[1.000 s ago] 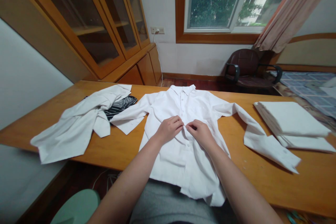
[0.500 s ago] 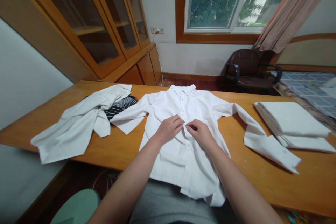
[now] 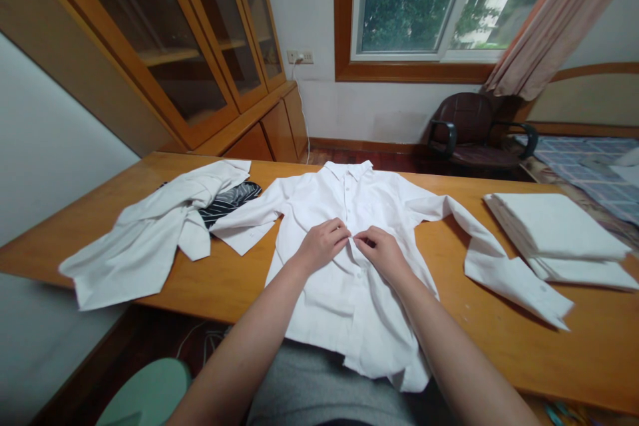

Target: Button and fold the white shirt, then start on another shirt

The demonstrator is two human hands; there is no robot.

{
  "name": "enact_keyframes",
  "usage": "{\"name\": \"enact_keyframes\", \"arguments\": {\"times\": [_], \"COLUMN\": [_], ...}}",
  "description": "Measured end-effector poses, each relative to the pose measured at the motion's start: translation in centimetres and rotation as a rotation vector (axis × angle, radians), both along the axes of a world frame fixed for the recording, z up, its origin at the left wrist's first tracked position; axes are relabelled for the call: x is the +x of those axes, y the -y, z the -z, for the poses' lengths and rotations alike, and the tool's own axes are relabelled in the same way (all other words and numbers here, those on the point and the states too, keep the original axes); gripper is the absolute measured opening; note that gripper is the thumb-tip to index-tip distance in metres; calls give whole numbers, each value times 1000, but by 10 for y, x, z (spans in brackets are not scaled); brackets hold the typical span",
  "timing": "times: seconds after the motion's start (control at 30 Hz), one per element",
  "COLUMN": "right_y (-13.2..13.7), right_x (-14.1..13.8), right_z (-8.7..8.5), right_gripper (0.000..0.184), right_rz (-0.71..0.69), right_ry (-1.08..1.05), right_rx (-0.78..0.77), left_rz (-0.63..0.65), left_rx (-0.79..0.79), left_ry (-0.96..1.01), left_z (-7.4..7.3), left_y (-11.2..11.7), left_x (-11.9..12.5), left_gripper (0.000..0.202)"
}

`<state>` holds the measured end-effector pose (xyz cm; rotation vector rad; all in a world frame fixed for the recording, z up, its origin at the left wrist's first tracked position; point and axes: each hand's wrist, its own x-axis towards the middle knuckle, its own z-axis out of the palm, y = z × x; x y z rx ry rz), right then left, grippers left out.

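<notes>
A white long-sleeved button-up shirt (image 3: 319, 296) lies front side up on the wooden table (image 3: 214, 293), its collar at the far edge and its hem hanging over the near edge. Both sleeves are spread out to the sides. At the middle of the button placket, my left hand (image 3: 327, 241) pinches the shirt front. My right hand (image 3: 377, 247) pinches the placket just beside it, the fingertips of the two hands nearly touching. Whatever button sits between the fingertips is hidden. Buttons show above and below the hands.
To the left lies a crumpled white garment (image 3: 144, 233) over a black striped cloth (image 3: 232, 202). A folded white stack (image 3: 554, 226) sits at the right, near the shirt's sleeve end. Beyond the table stands a brown armchair (image 3: 466, 126); a green stool (image 3: 150, 389) is below left.
</notes>
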<state>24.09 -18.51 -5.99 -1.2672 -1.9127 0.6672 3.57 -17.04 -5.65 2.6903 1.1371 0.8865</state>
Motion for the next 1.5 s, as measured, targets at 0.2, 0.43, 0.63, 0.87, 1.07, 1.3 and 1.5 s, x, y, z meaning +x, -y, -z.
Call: {"name": "enact_keyframes", "arguments": {"times": [0.2,0.43,0.63,0.87,1.07,1.3,1.5], "right_y": [0,0,-1,-1,0,-2,-2], "right_x": [0,-1,-1,-1,-1,-1,0], "right_z": [0,-1,1,1,-1,2,3], "right_gripper": [10,11,11,11,10,11,11], "right_rz": [6,-3,-9,3,4,-7,-1], "right_ry": [0,-1,19,34,38,39,28], "right_rx": [2,-10,-13,-18,-25,-11,-13], "left_rz": [3,18,29,23,33,27,9], "left_rx": [18,45,68,57,48,50,40], "left_ry": [4,-22,-38,-57,-80,-87,-64], "left_z": [3,4,5,6,6,4,2], "left_y": [-1,-2,-4,-4,-4,-4,-3], "left_x": [0,-1,-2,-3,-3,-2,-1], "left_gripper": [13,14,14,15,15,15,14]}}
